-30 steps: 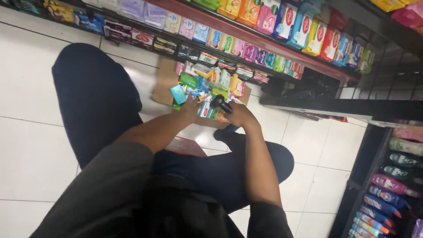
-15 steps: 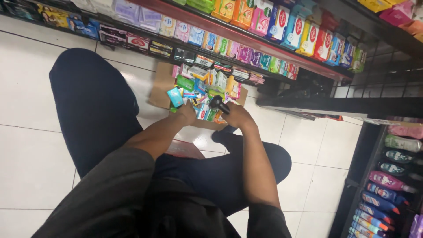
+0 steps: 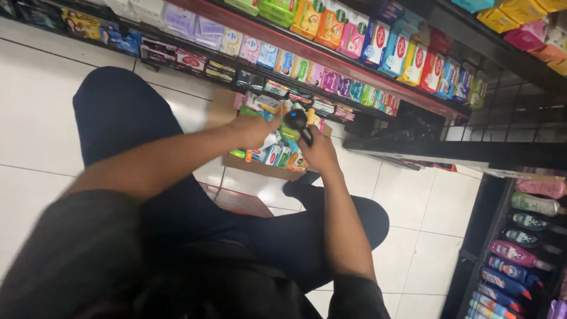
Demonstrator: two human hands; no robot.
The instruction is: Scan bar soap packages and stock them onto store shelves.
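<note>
So the person is crouched on the white tiled floor (image 3: pixel 35 118) in a shop aisle, both arms stretched toward an open cardboard box (image 3: pixel 260 167) sitting at about 12 o'clock from the knees, right up against the bottom shelf (image 3: pixel 195 62). The right hand (image 3: pixel 319 155) is closed around a black handheld scanner (image 3: pixel 297 123), gripping the handle low so the head sticks up and tips toward the box, which looks like the natural way to aim it at packets without lifting them out. The left hand (image 3: pixel 255 127) is down at the box at roughly 10 o'clock from the scanner, fingers curled over the packets; I honestly can't tell whether it's pinching one or just resting on top, it's too blurred. The box is packed with small colourful packets (image 3: pixel 277 155), green, blue and orange ones standing on edge, tight together, probably so a lot fit and each can be flicked through. A red basket (image 3: pixel 236 201) peeks out by the legs at about 6 o'clock from the box. The shelves beyond hold rows of small boxed goods (image 3: pixel 331 80), and over at 3 o'clock a dark rack (image 3: pixel 472 260) carries bottles (image 3: pixel 520 254) lying in a row.
</note>
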